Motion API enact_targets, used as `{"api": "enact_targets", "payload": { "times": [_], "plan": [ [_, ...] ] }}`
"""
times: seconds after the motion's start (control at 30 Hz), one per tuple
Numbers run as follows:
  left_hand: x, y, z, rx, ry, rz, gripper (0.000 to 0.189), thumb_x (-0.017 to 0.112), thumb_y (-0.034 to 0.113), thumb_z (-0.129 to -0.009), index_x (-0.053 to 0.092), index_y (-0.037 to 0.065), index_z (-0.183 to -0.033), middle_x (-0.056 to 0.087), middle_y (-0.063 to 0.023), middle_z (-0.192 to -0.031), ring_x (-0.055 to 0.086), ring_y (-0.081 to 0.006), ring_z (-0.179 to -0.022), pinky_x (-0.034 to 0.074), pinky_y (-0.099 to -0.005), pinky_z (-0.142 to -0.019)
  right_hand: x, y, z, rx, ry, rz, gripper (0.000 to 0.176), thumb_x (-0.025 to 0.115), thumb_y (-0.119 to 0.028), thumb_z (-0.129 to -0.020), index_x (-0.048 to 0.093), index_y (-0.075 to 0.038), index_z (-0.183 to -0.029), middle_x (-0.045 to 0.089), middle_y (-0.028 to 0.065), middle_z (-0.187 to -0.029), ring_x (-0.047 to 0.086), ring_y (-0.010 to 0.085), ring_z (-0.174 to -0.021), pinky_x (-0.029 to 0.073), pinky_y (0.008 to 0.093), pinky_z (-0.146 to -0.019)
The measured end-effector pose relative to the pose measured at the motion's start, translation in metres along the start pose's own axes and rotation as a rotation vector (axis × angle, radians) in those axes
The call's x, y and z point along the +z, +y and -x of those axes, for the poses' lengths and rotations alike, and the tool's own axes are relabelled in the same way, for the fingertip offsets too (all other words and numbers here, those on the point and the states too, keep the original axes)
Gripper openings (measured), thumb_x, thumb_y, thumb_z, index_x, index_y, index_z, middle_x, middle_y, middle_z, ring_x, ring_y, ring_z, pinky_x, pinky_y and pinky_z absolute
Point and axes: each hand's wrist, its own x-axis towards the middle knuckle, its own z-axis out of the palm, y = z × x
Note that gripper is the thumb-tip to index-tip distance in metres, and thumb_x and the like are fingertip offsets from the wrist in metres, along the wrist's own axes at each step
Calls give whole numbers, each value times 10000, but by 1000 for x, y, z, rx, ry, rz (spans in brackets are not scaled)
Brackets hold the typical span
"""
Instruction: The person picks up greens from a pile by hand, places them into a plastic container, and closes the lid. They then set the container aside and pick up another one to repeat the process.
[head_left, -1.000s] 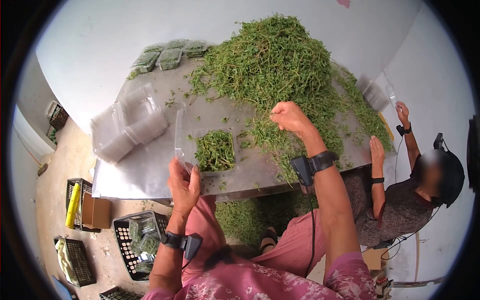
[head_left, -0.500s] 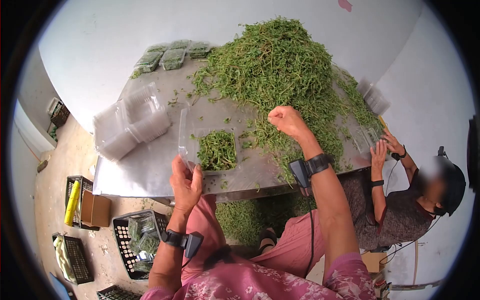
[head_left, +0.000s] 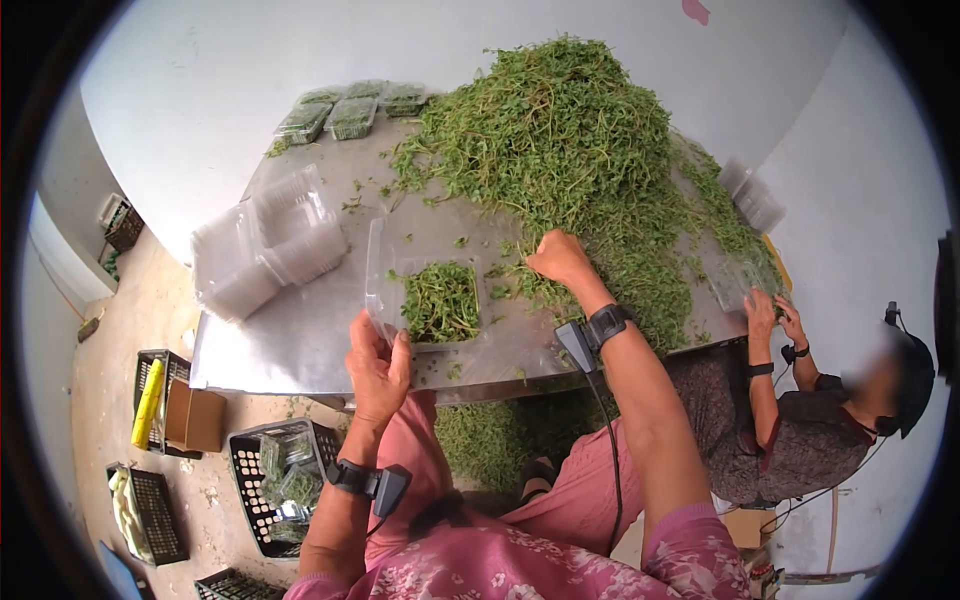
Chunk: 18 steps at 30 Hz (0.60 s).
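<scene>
My left hand (head_left: 379, 367) grips the near left corner of a clear plastic clamshell box (head_left: 377, 275) whose lid stands open on its left side. Leafy green sprigs (head_left: 440, 303) fill the box's tray. My right hand (head_left: 560, 257) is closed, its fingertips low over loose greens to the right of the box, at the near left edge of a tall heap of greens (head_left: 560, 120). What those fingers hold, if anything, is hidden.
Stacked empty clamshells (head_left: 265, 245) stand on the left of the metal table (head_left: 240, 355). Several filled boxes (head_left: 350, 117) sit at the back. A co-worker (head_left: 800, 430) handles a clear box (head_left: 735, 285) at the right. Black crates (head_left: 240, 455) are on the floor.
My right hand has moved slightly left and down, toward the filled box, staying closed. My left hand stays at the box corner. The co-worker's hands have shifted a little.
</scene>
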Motion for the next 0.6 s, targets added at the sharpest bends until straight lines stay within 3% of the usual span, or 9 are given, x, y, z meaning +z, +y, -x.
{"api": "enact_targets", "payload": {
  "times": [0.13, 0.23, 0.37, 0.6],
  "plan": [
    [0, 0, 0, 20, 2, -25, 422, 608, 70, -912, 435, 8, -1292, 618, -42, -748, 563, -77, -612, 462, -229, -568, -8, 10, -3, -59, 24, -124, 282, 702, -234, -788, 640, 19, -680, 666, 179, -733, 663, 323, -707, 532, 430, -698],
    [-1, 5, 0, 3, -3, -25, 426, 608, 66, -907, 436, 7, -1293, 624, -48, -756, 571, -84, -622, 469, -233, -579, -28, 10, 7, -142, 123, -229, 272, 723, -227, -779, 626, 0, -664, 633, 129, -652, 636, 258, -639, 516, 395, -658],
    [0, 2, 0, 4, 9, -22, 432, 608, 60, -899, 437, 8, -1292, 625, -50, -757, 573, -85, -627, 471, -235, -585, -50, 7, 21, -183, 39, -301, 221, 746, -174, -769, 624, -22, -665, 617, 72, -640, 566, 146, -602, 490, 353, -621],
    [0, 5, 0, -7, 11, -14, 421, 613, 65, -896, 445, 9, -1278, 616, -47, -744, 553, -80, -600, 457, -235, -565, -58, 8, 31, -286, 3, -190, 163, 767, -172, -769, 708, -21, -782, 684, 118, -717, 645, 200, -663, 518, 373, -652]
  ]
}}
